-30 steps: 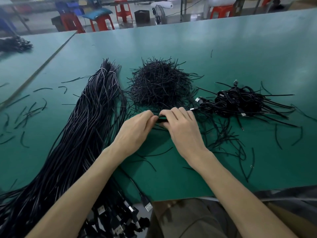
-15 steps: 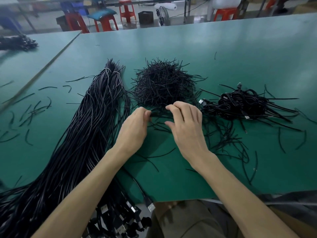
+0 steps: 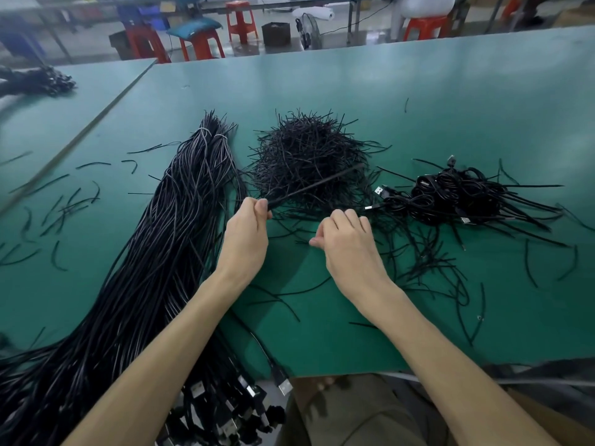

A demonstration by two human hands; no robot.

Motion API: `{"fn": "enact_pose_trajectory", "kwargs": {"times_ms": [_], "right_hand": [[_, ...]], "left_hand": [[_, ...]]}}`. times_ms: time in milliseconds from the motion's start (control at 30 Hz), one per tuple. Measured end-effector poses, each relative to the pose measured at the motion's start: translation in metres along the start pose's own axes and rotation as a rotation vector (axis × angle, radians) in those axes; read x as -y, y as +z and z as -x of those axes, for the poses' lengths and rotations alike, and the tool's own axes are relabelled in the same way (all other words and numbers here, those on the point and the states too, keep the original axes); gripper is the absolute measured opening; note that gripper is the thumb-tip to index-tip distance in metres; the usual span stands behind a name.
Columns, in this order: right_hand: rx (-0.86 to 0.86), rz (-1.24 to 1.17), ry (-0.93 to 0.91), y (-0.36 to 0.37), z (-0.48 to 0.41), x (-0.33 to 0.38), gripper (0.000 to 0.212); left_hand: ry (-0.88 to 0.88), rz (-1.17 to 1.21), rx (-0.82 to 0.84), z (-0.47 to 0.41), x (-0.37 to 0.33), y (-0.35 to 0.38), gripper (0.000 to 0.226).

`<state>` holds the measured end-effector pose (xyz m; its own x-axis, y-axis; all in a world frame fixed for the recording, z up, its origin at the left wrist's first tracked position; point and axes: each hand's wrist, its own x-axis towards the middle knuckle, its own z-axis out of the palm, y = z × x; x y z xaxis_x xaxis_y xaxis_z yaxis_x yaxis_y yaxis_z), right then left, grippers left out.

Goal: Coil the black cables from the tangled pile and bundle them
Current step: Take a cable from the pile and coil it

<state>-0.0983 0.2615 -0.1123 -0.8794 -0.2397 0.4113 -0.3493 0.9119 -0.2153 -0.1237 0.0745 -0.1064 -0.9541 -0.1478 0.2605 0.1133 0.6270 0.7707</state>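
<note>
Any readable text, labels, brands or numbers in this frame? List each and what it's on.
None readable.
Blue crates at the back: yellowish patch, too blurred to read.
USB plugs by the coiled cables: any marking is too small to tell.
Tie pinched in the left hand: no print visible.
</note>
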Motion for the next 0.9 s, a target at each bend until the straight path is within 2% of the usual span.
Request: {"fn": "enact_pose_trajectory", "kwargs": {"times_ms": [300,500,900], "right_hand": [[-0.027,-0.054,0.043,-0.007,0.002,0.004,0.009],[-0.03,-0.053,0.084,-0.012,0.0,0.003,0.021],[-0.076,-0.201,0.101,-0.012,0.0,0.006,0.02]], "left_hand": [[-0.007,0.002,0.035,0.002,0.001,0.001,0.036],[-0.004,0.004,0.052,0.001,0.001,0.002,0.035],[-0.002,0.022,0.073,0.001,0.002,0.002,0.037]]}}
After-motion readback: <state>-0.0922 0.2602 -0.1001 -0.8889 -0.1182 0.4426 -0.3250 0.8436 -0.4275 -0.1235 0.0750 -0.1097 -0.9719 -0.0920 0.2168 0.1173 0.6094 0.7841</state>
